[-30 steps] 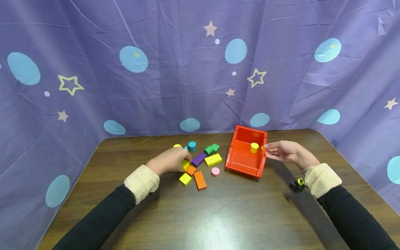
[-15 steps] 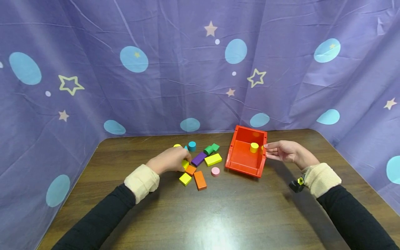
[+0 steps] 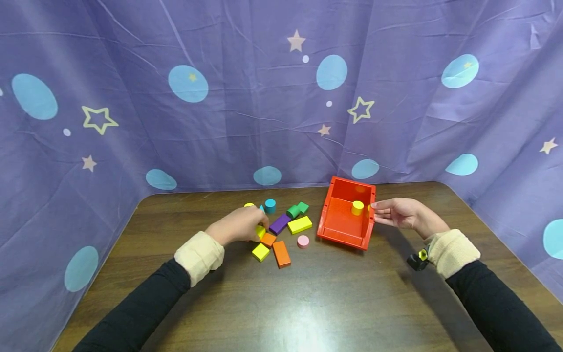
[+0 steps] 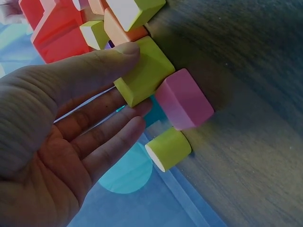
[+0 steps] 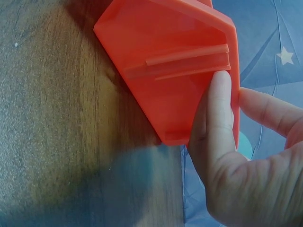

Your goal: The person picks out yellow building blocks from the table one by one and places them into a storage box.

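Thumb and fingers of my left hand [image 3: 237,226] pinch a yellow block [image 4: 147,73] among the loose blocks at the table's middle. In the left wrist view a pink block [image 4: 184,101] sits right beside it, with a yellow cylinder [image 4: 170,149] a little farther along. An orange block [image 3: 268,239] lies at its other side. My right hand [image 3: 406,214] grips the right side wall of a red bin [image 5: 165,101], fingers along the outer face and another digit at the rim. One yellow cylinder [image 3: 357,208] stands inside the bin.
Between hand and bin lie a purple block [image 3: 280,224], a long yellow block [image 3: 300,225], a pink disc [image 3: 303,241] and two green pieces [image 3: 293,211]. A blue cylinder [image 3: 270,206] stands behind. Nearer are a yellow block [image 3: 261,252] and an orange block [image 3: 282,254]. A purple curtain [image 3: 237,122] borders the table.
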A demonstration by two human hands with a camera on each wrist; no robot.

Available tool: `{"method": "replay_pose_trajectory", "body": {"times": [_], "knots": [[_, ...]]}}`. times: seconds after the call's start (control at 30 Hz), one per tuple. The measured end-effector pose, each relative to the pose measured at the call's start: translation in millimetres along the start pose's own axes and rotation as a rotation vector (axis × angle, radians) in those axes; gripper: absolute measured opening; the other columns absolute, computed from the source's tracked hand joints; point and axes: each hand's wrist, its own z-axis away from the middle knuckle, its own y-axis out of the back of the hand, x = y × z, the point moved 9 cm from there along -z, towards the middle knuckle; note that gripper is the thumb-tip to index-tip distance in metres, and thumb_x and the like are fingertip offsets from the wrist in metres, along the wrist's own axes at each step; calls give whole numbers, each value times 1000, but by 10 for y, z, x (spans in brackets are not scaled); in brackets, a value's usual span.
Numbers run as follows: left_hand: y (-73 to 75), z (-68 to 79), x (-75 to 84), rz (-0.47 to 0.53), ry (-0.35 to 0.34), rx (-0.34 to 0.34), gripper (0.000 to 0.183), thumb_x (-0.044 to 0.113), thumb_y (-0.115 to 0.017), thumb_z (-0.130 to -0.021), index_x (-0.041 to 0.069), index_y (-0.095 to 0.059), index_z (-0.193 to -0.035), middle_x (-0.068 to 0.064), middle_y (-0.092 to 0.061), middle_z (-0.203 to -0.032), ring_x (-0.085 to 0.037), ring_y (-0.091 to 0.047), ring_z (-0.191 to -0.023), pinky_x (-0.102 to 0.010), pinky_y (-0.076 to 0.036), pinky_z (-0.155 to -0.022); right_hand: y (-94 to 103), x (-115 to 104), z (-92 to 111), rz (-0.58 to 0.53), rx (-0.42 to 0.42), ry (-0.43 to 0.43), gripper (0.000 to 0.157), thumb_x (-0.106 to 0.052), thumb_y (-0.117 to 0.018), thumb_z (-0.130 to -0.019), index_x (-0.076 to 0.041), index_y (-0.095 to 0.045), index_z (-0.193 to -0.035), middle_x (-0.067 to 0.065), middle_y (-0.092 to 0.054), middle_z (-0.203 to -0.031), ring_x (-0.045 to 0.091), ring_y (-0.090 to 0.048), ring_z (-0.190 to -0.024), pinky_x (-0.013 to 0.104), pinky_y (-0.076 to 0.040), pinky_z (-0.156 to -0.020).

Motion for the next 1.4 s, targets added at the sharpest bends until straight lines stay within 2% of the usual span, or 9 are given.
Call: {"method": "replay_pose_trajectory", "body": {"times": [0.3,0.63,0.83,1.07,1.3,1.4], "knots": [[45,10,-15,34,-7,9,17,4,-84,-74,8,-80,-90,1,-70,-75,-12,-54,-72,-22,-48,-65,14,6,-9,-1,4,-2,32,-2,-44,-104,-8,-71,-89,1,-74,-86,11,-71,-81,24,-60,-82],[201,40,26,20,-2,13,24,5,-86,-76,3,-79,-98,-2,-73,-85,-11,-55,-73,-26,-51,-71,8,9,-2,-7,8,-6,31,-1,-44,-104,-8,-71,-89,1,-74,-86,11,-71,-82,25,-60,-83],[342,49,63,31,-2,20,24,3,-86,-75,1,-79,-98,-5,-76,-91,-13,-61,-77,-28,-56,-75,9,2,1,-6,9,-5,31,-1,-44,-104,-8,-71,-89,2,-73,-86,11,-71,-82,24,-60,-82],[578,78,166,9,-25,44,24,1,-84,-74,2,-79,-97,-5,-75,-89,-14,-59,-72,-27,-54,-71,7,10,-2,-10,4,-9,31,-2,-44,-104,-8,-71,-90,3,-73,-86,11,-71,-82,25,-60,-83],[816,84,317,10,-9,53,27,-1,-84,-76,4,-79,-102,-3,-74,-91,-16,-60,-77,-29,-55,-75,4,5,-1,-10,-1,-9,32,-2,-44,-104,-7,-71,-90,3,-73,-88,12,-71,-84,25,-60,-84],[890,47,415,3,-28,48,26,1,-86,-76,3,-78,-101,-4,-74,-90,-16,-61,-78,-30,-56,-75,2,3,0,-6,-5,-7,32,-2,-43,-104,-7,-71,-90,3,-72,-89,11,-71,-85,24,-60,-84]]}}
